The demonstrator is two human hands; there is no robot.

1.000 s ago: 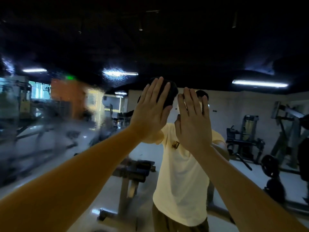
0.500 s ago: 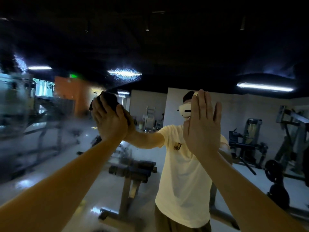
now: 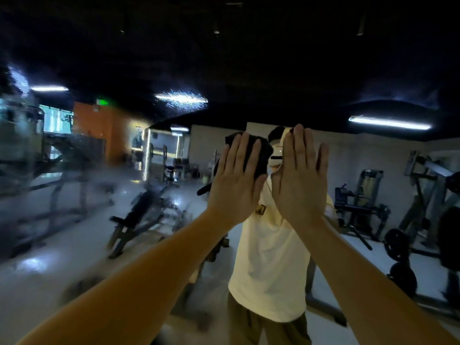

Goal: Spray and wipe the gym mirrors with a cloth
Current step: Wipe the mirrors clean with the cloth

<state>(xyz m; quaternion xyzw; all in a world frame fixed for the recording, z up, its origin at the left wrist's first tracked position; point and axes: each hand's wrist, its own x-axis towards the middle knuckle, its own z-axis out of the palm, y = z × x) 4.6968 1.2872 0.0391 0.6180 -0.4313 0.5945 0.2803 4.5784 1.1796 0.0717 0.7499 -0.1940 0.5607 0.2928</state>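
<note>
On the mirror (image 3: 82, 185): a black cloth (image 3: 261, 148) is pressed flat.
Left hand (image 3: 236, 185): fingers straight, laid over the cloth.
Right hand (image 3: 300, 180): fingers straight, nothing held.

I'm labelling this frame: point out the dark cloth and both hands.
dark crumpled cloth (image 3: 264, 152): head view, fold showing beside the fingers.
left hand (image 3: 237, 190): head view, back of the hand.
right hand (image 3: 300, 185): head view, back of the hand.
</note>
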